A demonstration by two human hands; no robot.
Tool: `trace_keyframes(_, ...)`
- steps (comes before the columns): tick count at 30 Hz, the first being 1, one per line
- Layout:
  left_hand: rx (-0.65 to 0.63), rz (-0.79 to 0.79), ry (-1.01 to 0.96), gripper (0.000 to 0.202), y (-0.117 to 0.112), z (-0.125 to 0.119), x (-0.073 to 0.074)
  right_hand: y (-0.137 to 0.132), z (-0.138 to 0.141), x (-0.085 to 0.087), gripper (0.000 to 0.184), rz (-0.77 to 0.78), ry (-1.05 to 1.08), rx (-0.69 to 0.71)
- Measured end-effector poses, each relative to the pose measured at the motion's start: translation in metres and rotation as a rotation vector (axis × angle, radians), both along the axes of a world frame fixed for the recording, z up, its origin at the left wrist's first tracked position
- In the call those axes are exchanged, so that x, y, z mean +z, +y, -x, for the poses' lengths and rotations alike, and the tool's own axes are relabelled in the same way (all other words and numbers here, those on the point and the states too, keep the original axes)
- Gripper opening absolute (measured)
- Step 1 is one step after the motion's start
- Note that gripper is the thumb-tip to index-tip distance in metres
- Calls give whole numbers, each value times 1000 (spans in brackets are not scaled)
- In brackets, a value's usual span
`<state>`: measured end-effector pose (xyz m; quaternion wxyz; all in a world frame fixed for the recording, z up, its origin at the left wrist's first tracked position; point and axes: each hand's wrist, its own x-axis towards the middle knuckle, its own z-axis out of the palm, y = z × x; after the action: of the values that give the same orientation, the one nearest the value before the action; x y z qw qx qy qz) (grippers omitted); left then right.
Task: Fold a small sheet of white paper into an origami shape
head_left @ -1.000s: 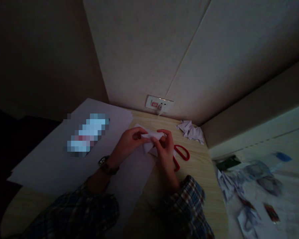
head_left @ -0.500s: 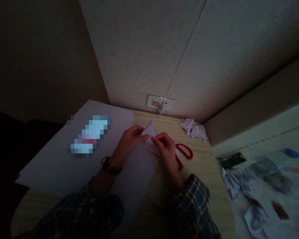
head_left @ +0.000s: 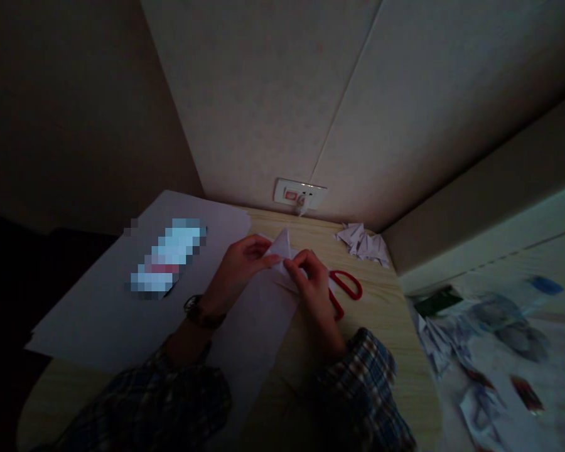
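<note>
A small white folded paper piece is held up between both hands, its point upward. My left hand pinches its left side, and a watch sits on that wrist. My right hand pinches its right side with curled fingers. Both hands hover over a wooden table and a large white sheet. Red-handled scissors lie just right of my right hand.
A pile of folded white paper pieces sits at the table's back right corner. A wall socket is behind the hands. To the right, a lower surface holds scattered papers and packets. The room is dim.
The paper piece went from lying flat between my fingers to standing with a point upward. My hands stayed close together and shifted only slightly.
</note>
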<state>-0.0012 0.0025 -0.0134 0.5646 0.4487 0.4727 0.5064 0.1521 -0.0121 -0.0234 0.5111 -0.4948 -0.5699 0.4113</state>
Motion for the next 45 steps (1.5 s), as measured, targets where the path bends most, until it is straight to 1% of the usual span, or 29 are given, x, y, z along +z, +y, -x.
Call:
trace_keyframes(6,-7,15,-8,35,1,-3,1,0,0,0,26,-60,-29,19)
trace_keyframes(16,-59,26,-1,33,0,1,3,0,-1,4,28,-44,-74,22)
trace_keyframes(20,-61,33,-21,36,0,1,6,0,-1,2,26,-52,-70,29)
trace_keyframes(24,-87,53,9,39,-1,0,10,1,0,0,24,-60,-58,47)
trace_keyframes(31,-105,19,56,37,1,1,14,0,0,-3,21,-20,-28,87)
trace_keyframes(34,-131,-8,76,34,2,1,15,0,-1,-3,24,-51,-47,98)
trace_keyframes(42,-157,-56,60,25,-1,-3,10,-1,-2,1,27,-115,-108,34)
trace_keyframes(45,-127,-45,50,26,-1,-4,9,-2,0,2,29,-123,-94,19)
